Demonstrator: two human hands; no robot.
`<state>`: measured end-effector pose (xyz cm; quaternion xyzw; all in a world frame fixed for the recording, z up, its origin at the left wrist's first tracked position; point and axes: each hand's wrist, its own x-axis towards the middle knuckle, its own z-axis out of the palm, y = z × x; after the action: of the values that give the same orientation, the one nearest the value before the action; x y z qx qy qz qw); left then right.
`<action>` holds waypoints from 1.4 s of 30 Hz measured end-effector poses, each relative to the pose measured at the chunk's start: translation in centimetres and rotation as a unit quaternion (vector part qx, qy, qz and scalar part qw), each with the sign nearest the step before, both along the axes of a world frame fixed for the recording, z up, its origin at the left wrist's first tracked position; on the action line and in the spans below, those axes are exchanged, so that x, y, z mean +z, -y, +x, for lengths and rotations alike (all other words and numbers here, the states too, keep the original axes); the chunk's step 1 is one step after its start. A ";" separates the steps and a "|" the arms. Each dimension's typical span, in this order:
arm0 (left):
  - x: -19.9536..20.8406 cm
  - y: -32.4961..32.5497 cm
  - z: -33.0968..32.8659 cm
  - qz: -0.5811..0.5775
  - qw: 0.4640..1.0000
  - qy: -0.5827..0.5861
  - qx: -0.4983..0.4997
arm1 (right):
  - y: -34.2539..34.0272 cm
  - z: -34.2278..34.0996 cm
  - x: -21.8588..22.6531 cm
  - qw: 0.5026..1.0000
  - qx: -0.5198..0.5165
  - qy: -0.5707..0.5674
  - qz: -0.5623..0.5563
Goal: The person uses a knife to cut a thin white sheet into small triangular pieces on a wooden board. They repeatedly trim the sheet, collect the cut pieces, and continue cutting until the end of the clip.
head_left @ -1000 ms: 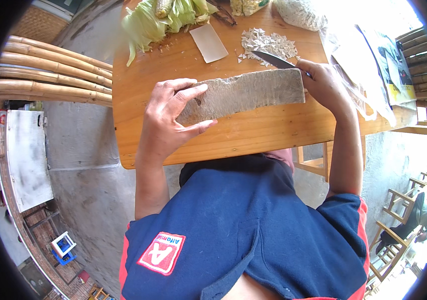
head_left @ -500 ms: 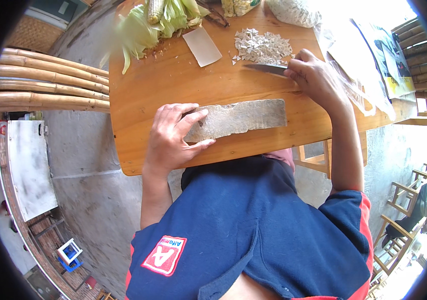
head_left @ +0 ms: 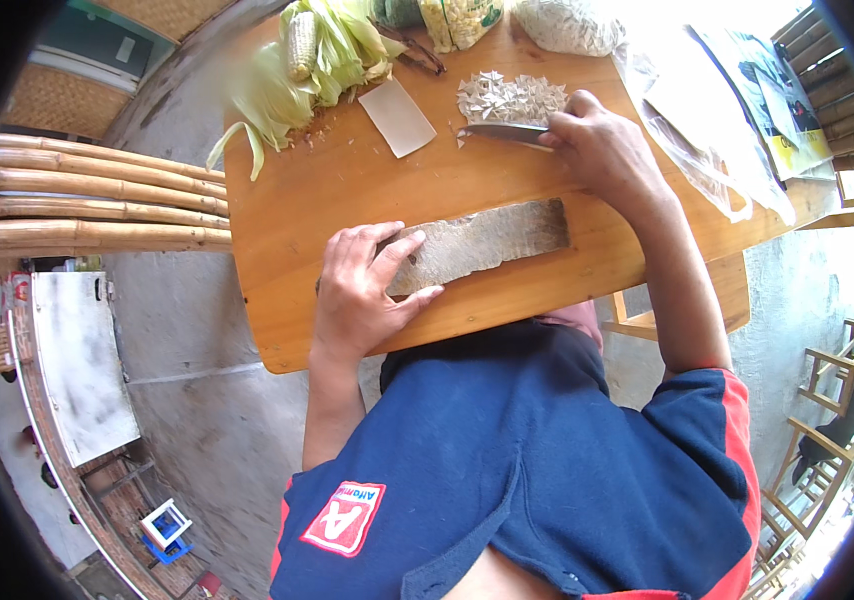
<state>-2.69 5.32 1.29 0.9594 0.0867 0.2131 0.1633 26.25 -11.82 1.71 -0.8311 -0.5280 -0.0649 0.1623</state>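
Observation:
My left hand rests on the left end of a worn, rough-edged wooden board, with its thumb on the near edge and its fingers on the far one. In my right hand is a knife, its blade pointing left and lying along the near side of a pile of small white triangular pieces. The grip hides the knife's handle. Left of the pile lies a flat cream-coloured rectangular sheet; I cannot tell what it is made of.
A corn cob with pale green husks lies at the table's far left. Bags of corn kernels and of whitish pieces stand at the back. Clear plastic covers the right side. Bamboo rails run beside the wooden table.
My right hand has moved the knife slightly left against the pile, whose near edge is now pushed together. My left hand stays on the board. The whole view has shifted a little.

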 end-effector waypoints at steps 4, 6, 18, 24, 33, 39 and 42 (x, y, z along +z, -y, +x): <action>0.2 0.2 0.3 -0.016 1.000 -0.018 0.008 | 1.0 0.8 0.0 0.997 -0.063 0.001 0.039; 0.5 0.3 0.9 -0.004 1.000 -0.025 0.008 | 1.5 0.9 -0.3 0.995 -0.070 -0.002 0.073; 1.5 0.3 3.3 0.016 0.996 -0.080 -0.031 | 1.6 0.6 -0.6 0.994 -0.047 0.028 0.095; 1.9 -2.8 5.1 -0.013 0.999 -0.049 0.010 | 0.5 -1.0 -1.1 0.990 0.059 0.003 0.129; 1.0 -7.5 11.4 -0.140 0.941 -0.158 0.266 | 0.0 -1.0 -0.9 0.995 -0.041 0.025 0.091; -2.5 -9.8 13.1 -0.174 0.945 -0.110 0.253 | 0.0 -0.4 -0.9 0.994 0.049 0.016 0.098; -2.7 -10.4 13.6 -0.288 0.928 -0.068 0.226 | -1.0 -0.3 0.4 0.995 0.100 -0.010 0.019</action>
<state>10.92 15.73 -1.45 0.8379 0.3702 0.1448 0.3740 25.97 -10.80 2.08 -0.7715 -0.6053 -0.0506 0.1892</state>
